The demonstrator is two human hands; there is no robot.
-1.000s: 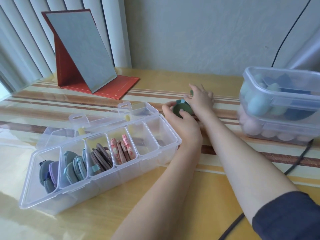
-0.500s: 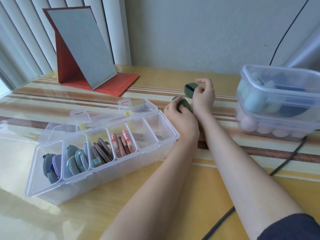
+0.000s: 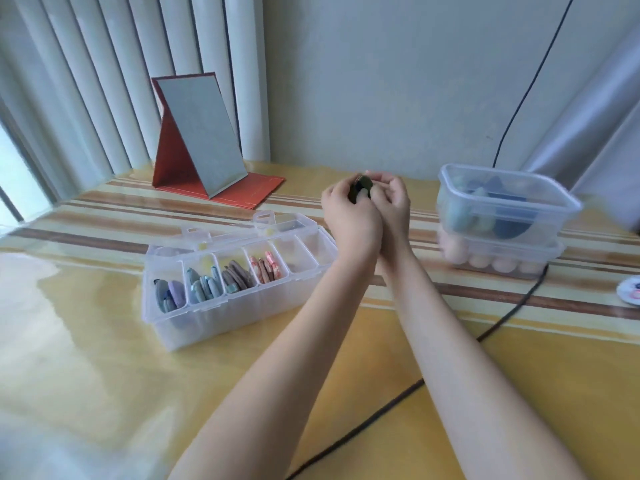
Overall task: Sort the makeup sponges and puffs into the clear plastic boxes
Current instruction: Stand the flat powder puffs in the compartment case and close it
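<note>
Both of my hands are raised together above the table, behind the right end of the divided clear box (image 3: 194, 327). My left hand (image 3: 348, 216) and my right hand (image 3: 391, 206) hold dark green puffs (image 3: 363, 187) pressed together between their fingers; how many puffs is hidden. The divided box lies open, its lid folded back. Its left compartments hold grey, lilac, blue-green, brown and pink puffs standing on edge. The two right compartments look bare.
Two stacked clear tubs (image 3: 502, 220) on the right hold blue-green sponges above and pink ones below. A red folding mirror (image 3: 201, 143) stands at the back left. A black cable (image 3: 381, 407) crosses the yellow striped table. A small white round object (image 3: 630, 289) lies at the right edge.
My hands lifted the green puffs off the table and brought them together higher up. The view pulled back and shifted, so the box now sits further left.
</note>
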